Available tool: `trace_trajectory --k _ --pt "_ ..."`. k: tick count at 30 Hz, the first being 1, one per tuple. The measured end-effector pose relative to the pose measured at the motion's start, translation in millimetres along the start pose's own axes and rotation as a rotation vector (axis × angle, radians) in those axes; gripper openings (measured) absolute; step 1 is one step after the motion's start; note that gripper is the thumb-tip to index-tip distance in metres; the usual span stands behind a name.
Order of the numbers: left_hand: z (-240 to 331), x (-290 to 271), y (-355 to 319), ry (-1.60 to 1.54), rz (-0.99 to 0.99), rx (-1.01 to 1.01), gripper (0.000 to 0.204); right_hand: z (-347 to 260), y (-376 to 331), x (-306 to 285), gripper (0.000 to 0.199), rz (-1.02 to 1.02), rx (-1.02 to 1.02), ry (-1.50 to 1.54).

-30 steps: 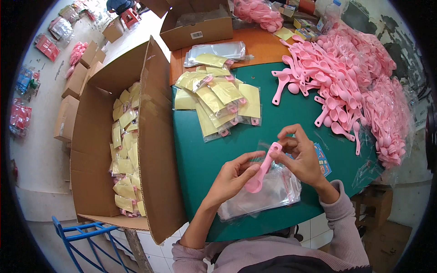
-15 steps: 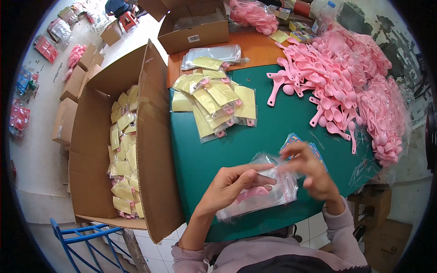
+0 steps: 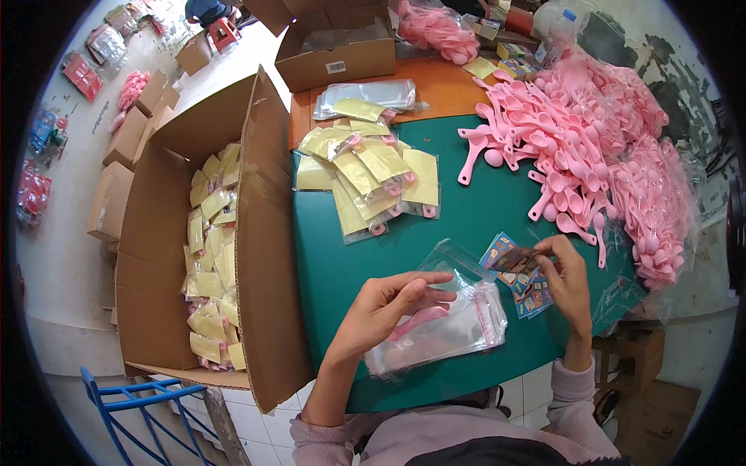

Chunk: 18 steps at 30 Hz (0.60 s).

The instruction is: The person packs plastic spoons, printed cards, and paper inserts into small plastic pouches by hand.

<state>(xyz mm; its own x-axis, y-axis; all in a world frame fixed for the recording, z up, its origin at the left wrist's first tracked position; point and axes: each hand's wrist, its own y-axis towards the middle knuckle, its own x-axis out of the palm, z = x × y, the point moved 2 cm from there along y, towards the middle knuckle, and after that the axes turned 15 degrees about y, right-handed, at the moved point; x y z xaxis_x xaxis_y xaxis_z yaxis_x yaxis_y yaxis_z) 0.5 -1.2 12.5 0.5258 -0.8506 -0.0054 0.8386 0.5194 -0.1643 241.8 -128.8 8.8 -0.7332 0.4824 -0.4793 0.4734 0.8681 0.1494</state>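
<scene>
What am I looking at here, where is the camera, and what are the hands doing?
There is no machine: a person wears a fisheye camera on the head, looking down, so straight edges bend. The forearms enter from below. The left hand holds a clear bag with a pink spoon inside, over a stack of clear bags. The right hand pinches a small printed card above a little pile of cards. On the green table lie finished yellow packets and a big heap of pink spoons. To the left stands an open carton part full of packets.
</scene>
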Motion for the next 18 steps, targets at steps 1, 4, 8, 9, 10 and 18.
trace_trajectory --k 1,4,8,9,10,18 --pt "-1 0 0 0.021 -0.028 -0.011 0.041 -14 2 -1 0.021 -0.037 0.042 0.146" --pt "1 6 0 0.005 -0.059 -0.006 0.038 -50 7 4 0.023 -0.057 -0.002 0.369" --pt "-10 6 0 -0.041 -0.059 -0.018 0.034 -85 17 10 0.028 -0.283 -0.303 0.173" --pt "-12 4 1 0.095 -0.058 -0.009 0.032 -88 17 11 0.028 -0.284 -0.306 0.172" --pt "-12 3 2 0.230 -0.055 0.000 0.030 -91 16 14 0.029 -0.328 -0.310 0.116" --pt "7 22 -1 0.455 -0.091 0.088 0.037 -87 8 36 0.015 -0.594 -0.315 0.121"
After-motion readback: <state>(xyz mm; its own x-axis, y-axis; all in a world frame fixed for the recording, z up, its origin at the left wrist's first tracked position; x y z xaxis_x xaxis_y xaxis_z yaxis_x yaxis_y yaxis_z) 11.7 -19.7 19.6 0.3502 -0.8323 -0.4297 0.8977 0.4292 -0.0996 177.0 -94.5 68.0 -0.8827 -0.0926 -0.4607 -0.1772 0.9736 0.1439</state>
